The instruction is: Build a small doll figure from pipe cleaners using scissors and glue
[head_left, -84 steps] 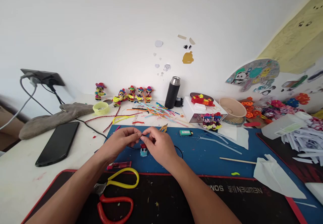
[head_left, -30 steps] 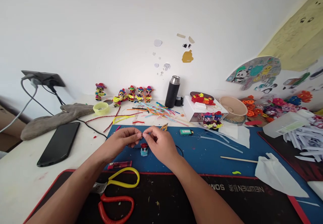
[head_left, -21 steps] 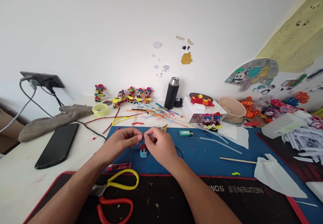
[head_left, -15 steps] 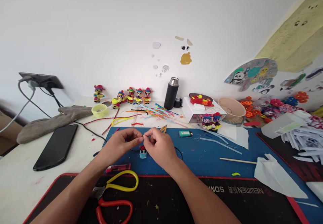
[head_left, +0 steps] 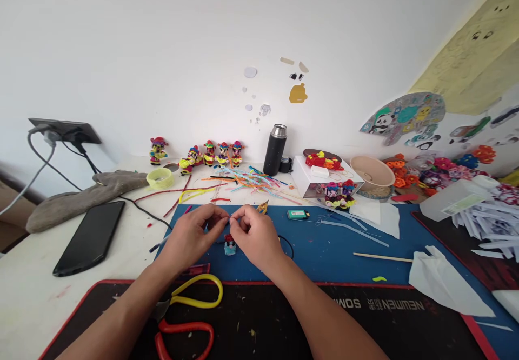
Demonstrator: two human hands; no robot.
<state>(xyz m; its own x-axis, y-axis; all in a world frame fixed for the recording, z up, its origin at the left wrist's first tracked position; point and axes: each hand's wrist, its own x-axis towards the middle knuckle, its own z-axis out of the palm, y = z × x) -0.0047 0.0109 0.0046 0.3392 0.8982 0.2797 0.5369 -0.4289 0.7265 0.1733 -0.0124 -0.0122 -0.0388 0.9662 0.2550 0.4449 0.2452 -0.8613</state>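
Your left hand (head_left: 191,237) and right hand (head_left: 257,237) are curling inward, any grasp unclear; the nearby figure (head_left: 230,247), probably light and soft, is suiting side-pinching.

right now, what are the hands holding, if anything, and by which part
It cannot be told: the left hand and right hand are pinched close together, but anything between them is too small to see.

2 hands (head_left: 258,238) pinch close together near a red-topped blue figure (head_left: 230,246).
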